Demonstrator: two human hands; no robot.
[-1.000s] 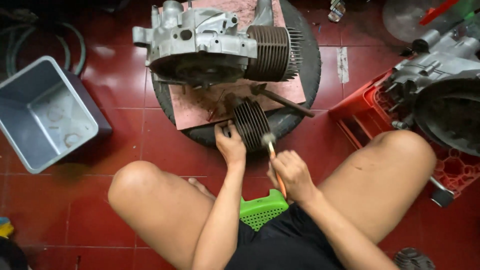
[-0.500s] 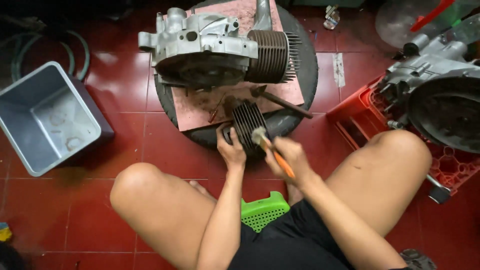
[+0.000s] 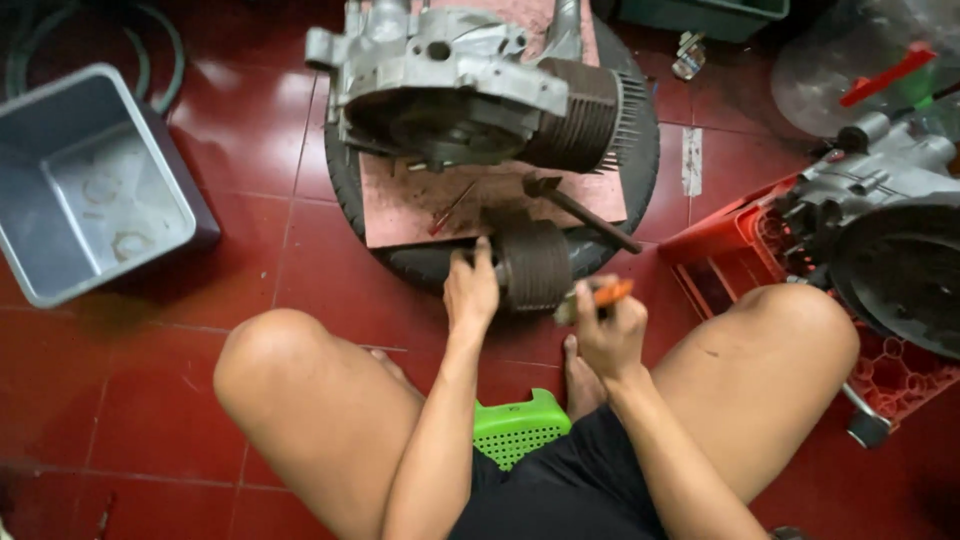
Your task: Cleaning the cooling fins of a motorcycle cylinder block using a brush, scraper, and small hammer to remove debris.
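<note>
A dark finned engine cylinder [image 3: 535, 265] rests at the near edge of a black tyre [image 3: 420, 262]. My left hand [image 3: 470, 292] grips its left side. My right hand [image 3: 608, 335] is closed on a small brush with an orange handle [image 3: 610, 293], its blurred bristle end against the cylinder's right side. A grey engine case with a second finned cylinder [image 3: 470, 85] lies on a reddish board [image 3: 470, 205] on top of the tyre. A dark hammer-like tool [image 3: 585, 212] lies on the board just behind the loose cylinder.
A grey plastic tub [image 3: 85, 185] stands at the left on the red tiled floor. A second engine [image 3: 880, 240] sits on a red crate [image 3: 740, 250] at the right. My bare knees flank a green stool [image 3: 515, 425] under me.
The brush has swung down from the cylinder's top to its right side, handle now pointing right. My left hand keeps hold of the cylinder. The camera has moved closer.
</note>
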